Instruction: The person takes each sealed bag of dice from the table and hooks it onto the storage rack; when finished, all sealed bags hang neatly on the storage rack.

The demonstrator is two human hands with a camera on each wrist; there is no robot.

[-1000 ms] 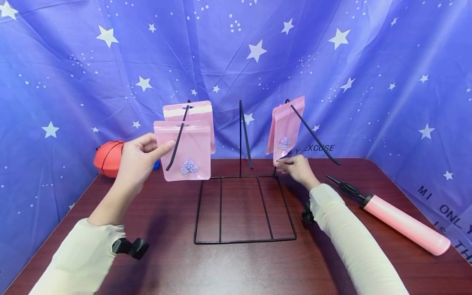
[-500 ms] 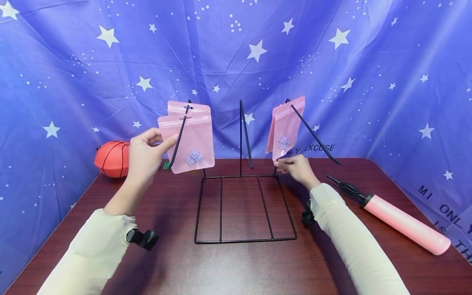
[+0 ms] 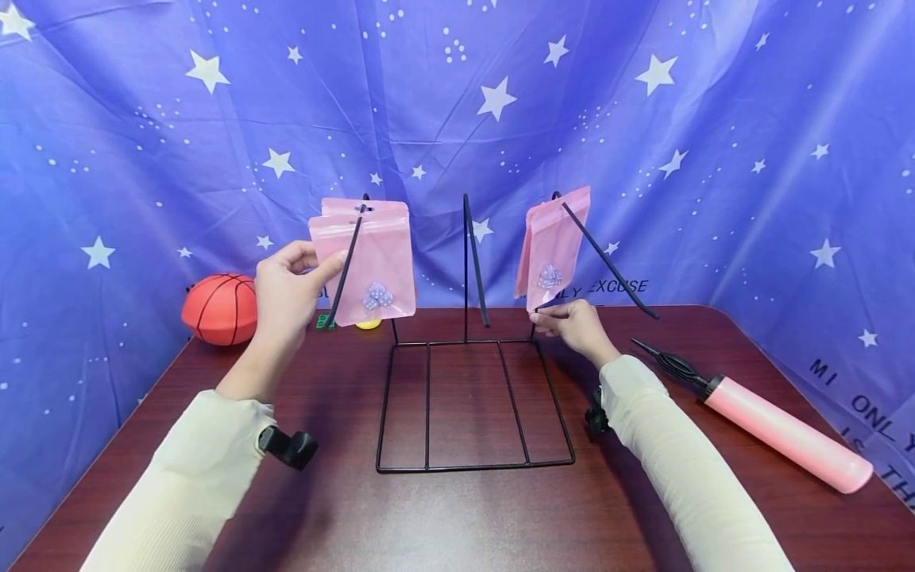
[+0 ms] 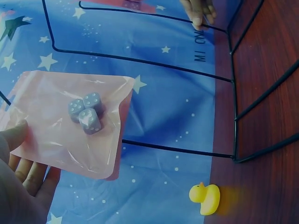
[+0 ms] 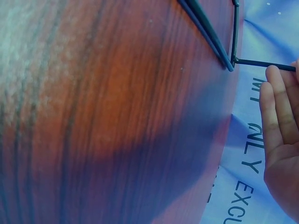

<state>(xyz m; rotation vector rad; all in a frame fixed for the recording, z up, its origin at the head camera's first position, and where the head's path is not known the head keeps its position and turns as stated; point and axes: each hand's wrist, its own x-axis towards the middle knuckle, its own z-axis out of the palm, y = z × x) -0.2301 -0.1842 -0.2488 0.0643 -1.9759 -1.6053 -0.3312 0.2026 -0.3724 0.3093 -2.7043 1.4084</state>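
Note:
My left hand (image 3: 286, 298) pinches the left edge of a pink zip pouch (image 3: 391, 262), thumb in front and fingers behind. Three grey-purple dice (image 4: 88, 114) show through this pouch. Its slot is on the left hook (image 3: 345, 274) of a black wire display rack (image 3: 475, 469), close in front of another pink pouch (image 3: 389, 208). On the right hook (image 3: 608, 262) hang pink pouches (image 3: 561, 238), the front one also with dice. Below them my right hand (image 3: 581, 330) pinches the rack's right upright; the right wrist view shows its fingers (image 5: 278, 105) against the rod.
The middle hook (image 3: 477, 270) bears no pouch. An orange-red basketball-patterned ball (image 3: 220, 310) sits at the back left. A yellow rubber duck (image 4: 208, 199) and a green piece (image 3: 325, 322) are behind the rack. A pink hand pump (image 3: 789, 437) lies on the right.
My left hand has moved right, up and away from me, sliding the front pouch back along the left hook towards the one behind. The right hand has stayed at the upright.

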